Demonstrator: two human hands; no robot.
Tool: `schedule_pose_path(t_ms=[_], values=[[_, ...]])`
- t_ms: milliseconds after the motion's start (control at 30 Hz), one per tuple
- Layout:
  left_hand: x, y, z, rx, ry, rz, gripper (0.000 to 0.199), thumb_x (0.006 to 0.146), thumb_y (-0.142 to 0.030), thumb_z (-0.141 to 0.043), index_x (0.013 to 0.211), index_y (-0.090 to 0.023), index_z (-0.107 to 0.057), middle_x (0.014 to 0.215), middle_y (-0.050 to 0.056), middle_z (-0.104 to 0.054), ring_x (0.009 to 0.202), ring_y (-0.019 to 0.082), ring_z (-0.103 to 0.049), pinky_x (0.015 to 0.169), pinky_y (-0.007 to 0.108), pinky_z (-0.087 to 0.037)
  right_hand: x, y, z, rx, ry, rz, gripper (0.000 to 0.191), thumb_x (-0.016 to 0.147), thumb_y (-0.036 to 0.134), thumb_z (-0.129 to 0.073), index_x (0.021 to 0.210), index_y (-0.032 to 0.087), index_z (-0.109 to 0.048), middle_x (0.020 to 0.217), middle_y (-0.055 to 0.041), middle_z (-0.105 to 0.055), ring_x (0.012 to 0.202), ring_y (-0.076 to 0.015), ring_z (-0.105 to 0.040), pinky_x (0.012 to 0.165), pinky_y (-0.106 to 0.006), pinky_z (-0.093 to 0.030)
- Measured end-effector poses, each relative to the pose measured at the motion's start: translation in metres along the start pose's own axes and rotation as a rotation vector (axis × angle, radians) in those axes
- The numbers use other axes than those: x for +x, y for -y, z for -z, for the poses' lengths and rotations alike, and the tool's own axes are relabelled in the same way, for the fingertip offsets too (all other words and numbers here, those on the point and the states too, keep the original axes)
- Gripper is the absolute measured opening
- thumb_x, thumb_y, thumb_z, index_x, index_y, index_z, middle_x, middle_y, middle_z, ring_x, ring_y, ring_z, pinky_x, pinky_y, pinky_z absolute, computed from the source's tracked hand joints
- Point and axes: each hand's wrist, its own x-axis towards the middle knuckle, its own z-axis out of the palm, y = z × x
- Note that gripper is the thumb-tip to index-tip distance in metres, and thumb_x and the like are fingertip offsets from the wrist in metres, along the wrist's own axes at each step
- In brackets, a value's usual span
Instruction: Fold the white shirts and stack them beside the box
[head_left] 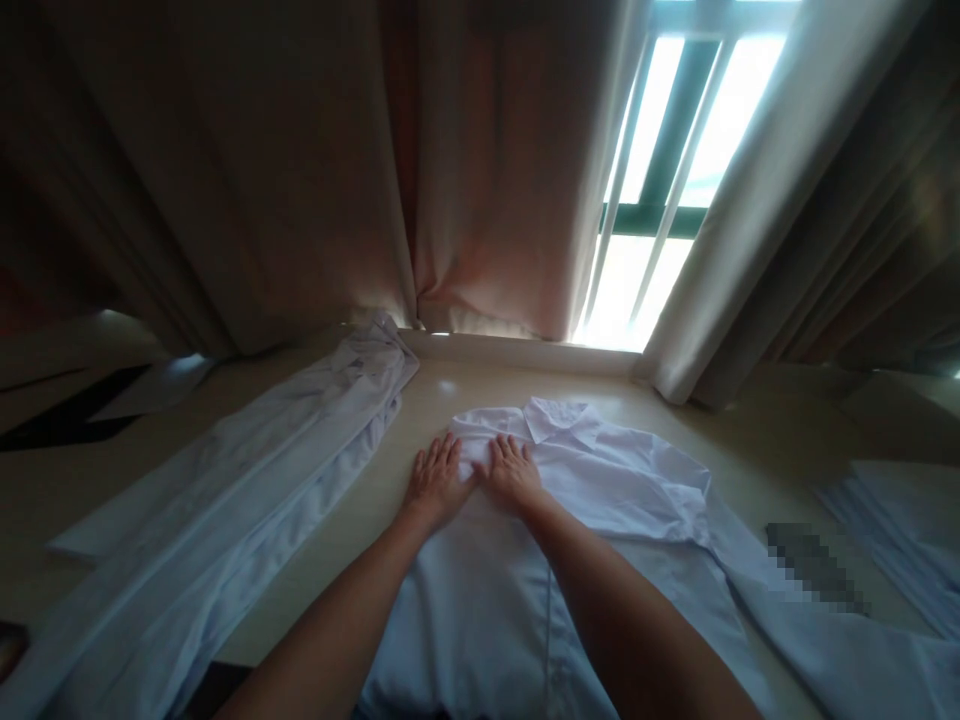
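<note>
A white collared shirt [622,490] lies spread on the table in front of me, its collar [559,418] pointing away. My left hand [439,475] rests at the shirt's left shoulder edge, palm down with the fingers stretched out. Beside it, my right hand [510,468] presses flat on the cloth just left of the collar, fingers extended. The thumbs almost meet. Neither hand grips anything. On the right, a sleeve [810,610] stretches out toward the near right corner.
Several white garments [247,500] lie in a long heap on the left. A folded white stack [900,540] sits at the right, near a blurred patch. Black and white flat items [90,410] are at the far left. Curtains [495,180] and a barred window [667,170] stand behind the table.
</note>
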Motion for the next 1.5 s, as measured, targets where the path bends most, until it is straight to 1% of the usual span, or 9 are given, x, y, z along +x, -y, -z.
schedule_pose_path(t_ms=[167, 333, 467, 700, 833, 967, 1133, 1267, 1500], values=[[0.0, 0.001, -0.001, -0.008, 0.012, -0.003, 0.083, 0.085, -0.069, -0.025, 0.148, -0.016, -0.027, 0.157, 0.01, -0.02, 0.144, 0.028, -0.016, 0.116, 0.045, -0.009, -0.035, -0.073, 0.003, -0.09, -0.039, -0.057, 0.075, 0.094, 0.062, -0.015, 0.151, 0.014, -0.019, 0.157, -0.0094, -0.016, 0.145, -0.0246, -0.007, 0.115, -0.044, -0.004], [0.002, 0.0, 0.0, -0.018, 0.047, 0.009, 0.083, 0.085, -0.069, -0.024, 0.149, -0.016, -0.025, 0.157, 0.009, -0.018, 0.144, 0.027, -0.013, 0.116, 0.045, -0.009, -0.109, -0.171, 0.024, -0.183, 0.012, -0.27, 0.077, 0.093, 0.064, -0.012, 0.152, 0.013, -0.012, 0.158, -0.0073, -0.01, 0.145, -0.0228, -0.003, 0.116, -0.043, -0.003], [0.004, -0.001, 0.0, -0.01, 0.068, 0.011, 0.086, 0.084, -0.071, -0.022, 0.149, -0.016, -0.024, 0.158, 0.008, -0.017, 0.144, 0.027, -0.013, 0.115, 0.046, -0.01, -0.163, -0.216, 0.032, -0.258, -0.039, -0.416, 0.079, 0.093, 0.063, -0.013, 0.151, 0.01, -0.013, 0.158, -0.0094, -0.011, 0.145, -0.0228, -0.002, 0.116, -0.044, 0.0], [0.006, -0.004, -0.001, 0.006, 0.104, 0.035, 0.085, 0.084, -0.07, -0.022, 0.149, -0.016, -0.023, 0.158, 0.009, -0.015, 0.145, 0.027, -0.011, 0.115, 0.046, -0.01, -0.177, -0.211, 0.032, -0.263, -0.142, -0.46, 0.078, 0.093, 0.062, -0.017, 0.151, 0.009, -0.016, 0.157, -0.0109, -0.015, 0.145, -0.0215, 0.001, 0.116, -0.043, 0.004], [0.02, -0.015, 0.013, 0.035, 0.143, 0.055, 0.085, 0.082, -0.069, -0.032, 0.146, -0.013, -0.032, 0.155, 0.014, -0.025, 0.142, 0.032, -0.019, 0.113, 0.052, -0.013, -0.176, -0.208, 0.035, -0.254, -0.151, -0.465, 0.077, 0.093, 0.06, -0.02, 0.15, 0.008, -0.019, 0.156, -0.0123, -0.016, 0.145, -0.0226, -0.002, 0.115, -0.043, 0.003], [0.04, -0.035, 0.025, 0.067, -0.003, -0.045, 0.072, 0.086, -0.056, -0.037, 0.142, -0.012, -0.038, 0.155, 0.013, -0.026, 0.143, 0.025, -0.018, 0.116, 0.043, -0.008, -0.177, -0.207, 0.038, -0.247, -0.152, -0.472, 0.077, 0.094, 0.06, -0.02, 0.15, 0.007, -0.019, 0.156, -0.0135, -0.016, 0.144, -0.0235, -0.002, 0.115, -0.043, 0.004], [0.043, -0.048, 0.007, -0.019, 0.114, 0.019, 0.081, 0.084, -0.069, -0.027, 0.148, -0.02, -0.026, 0.158, 0.01, -0.016, 0.145, 0.028, -0.012, 0.115, 0.047, -0.01, -0.177, -0.208, 0.038, -0.244, -0.162, -0.459, 0.077, 0.094, 0.06, -0.019, 0.15, 0.008, -0.019, 0.156, -0.0123, -0.016, 0.144, -0.0229, -0.002, 0.115, -0.043, 0.004], [0.039, -0.044, -0.007, -0.036, 0.049, 0.068, 0.085, 0.083, -0.073, -0.022, 0.149, -0.021, -0.022, 0.158, 0.011, -0.016, 0.144, 0.03, -0.011, 0.114, 0.048, -0.01, -0.178, -0.21, 0.038, -0.249, -0.176, -0.428, 0.077, 0.094, 0.061, -0.017, 0.15, 0.009, -0.018, 0.156, -0.0113, -0.017, 0.144, -0.0216, -0.003, 0.115, -0.041, 0.003], [0.044, -0.043, -0.006, -0.049, 0.017, 0.145, 0.088, 0.077, -0.079, -0.025, 0.147, -0.025, -0.029, 0.158, 0.012, -0.015, 0.142, 0.036, -0.014, 0.114, 0.048, -0.01, -0.177, -0.209, 0.039, -0.256, -0.163, -0.43, 0.076, 0.094, 0.06, -0.019, 0.15, 0.008, -0.019, 0.156, -0.0123, -0.017, 0.145, -0.0221, -0.002, 0.115, -0.042, 0.004]])
